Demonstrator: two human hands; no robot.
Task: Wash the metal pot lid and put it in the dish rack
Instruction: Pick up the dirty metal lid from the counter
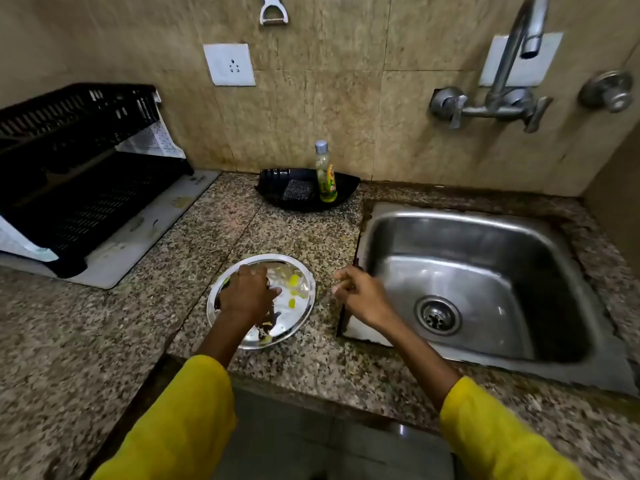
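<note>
The round metal pot lid [294,296] lies on the granite counter just left of the sink, with yellow and dark food smears on it. My left hand [247,294] rests on top of the lid, fingers curled over its middle, and hides its handle; whether it grips the handle I cannot tell. My right hand [360,294] hovers to the right of the lid at the sink's left rim, fingers loosely curled, holding nothing. The black dish rack [79,174] stands at the far left on a white mat.
The steel sink [485,233] is on the right, with the wall tap [519,43] above it. A black tray [273,181] by the wall holds a scrub sponge [298,190] and a dish soap bottle [326,174]. A peeler [273,12] hangs on the wall.
</note>
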